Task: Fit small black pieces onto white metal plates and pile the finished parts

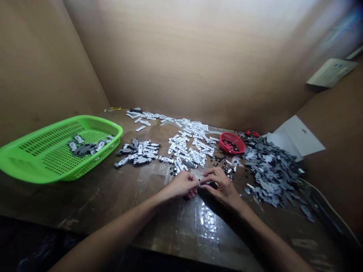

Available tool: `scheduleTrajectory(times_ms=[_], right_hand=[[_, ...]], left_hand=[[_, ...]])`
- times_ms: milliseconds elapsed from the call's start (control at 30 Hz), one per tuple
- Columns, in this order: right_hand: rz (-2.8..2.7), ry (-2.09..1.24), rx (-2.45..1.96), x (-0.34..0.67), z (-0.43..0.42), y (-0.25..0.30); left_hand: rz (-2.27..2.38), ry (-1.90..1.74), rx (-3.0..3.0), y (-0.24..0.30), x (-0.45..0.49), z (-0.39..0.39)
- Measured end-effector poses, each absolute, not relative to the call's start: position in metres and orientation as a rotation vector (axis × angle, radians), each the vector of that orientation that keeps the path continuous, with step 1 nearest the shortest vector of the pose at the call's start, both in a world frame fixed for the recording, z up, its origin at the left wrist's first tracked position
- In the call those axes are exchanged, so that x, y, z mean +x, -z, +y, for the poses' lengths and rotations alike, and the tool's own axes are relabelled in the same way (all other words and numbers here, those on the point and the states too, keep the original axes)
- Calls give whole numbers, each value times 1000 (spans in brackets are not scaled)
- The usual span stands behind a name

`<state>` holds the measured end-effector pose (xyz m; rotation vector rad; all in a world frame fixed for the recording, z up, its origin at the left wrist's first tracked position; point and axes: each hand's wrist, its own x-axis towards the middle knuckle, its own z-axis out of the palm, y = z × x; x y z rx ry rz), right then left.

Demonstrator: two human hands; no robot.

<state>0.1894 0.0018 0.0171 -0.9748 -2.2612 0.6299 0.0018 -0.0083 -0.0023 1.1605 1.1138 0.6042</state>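
Observation:
My left hand (pixel 185 184) is closed, its thumb and forefinger pinched on something small, mostly hidden by the fingers. Close on its right, my right hand (pixel 219 186) is curled, with thumb and fingertips meeting at the same spot. A small dark bit shows between the two hands, too small to name. Just beyond them lie a pile of white flat car-shaped pieces (pixel 184 149) and a scatter of small black wheel-like parts (pixel 219 160). To the left of that pile is a heap of white-and-grey toy car pieces (pixel 139 152).
A green plastic basket (pixel 61 166) at left holds several grey-and-white pieces. Behind my right hand stands a red basket (pixel 239 147) with black parts. Grey pieces (pixel 272 172) are heaped at right, beside a white card (pixel 301 138). Wooden panels (pixel 181 68) enclose the table.

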Motion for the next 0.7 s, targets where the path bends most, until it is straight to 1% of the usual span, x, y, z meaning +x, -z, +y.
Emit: scheduleTrajectory(times_ms=[700], right_hand=[[-2286, -543, -880, 192, -4, -19]], left_hand=[[1110, -625, 1116, -1, 2, -9]])
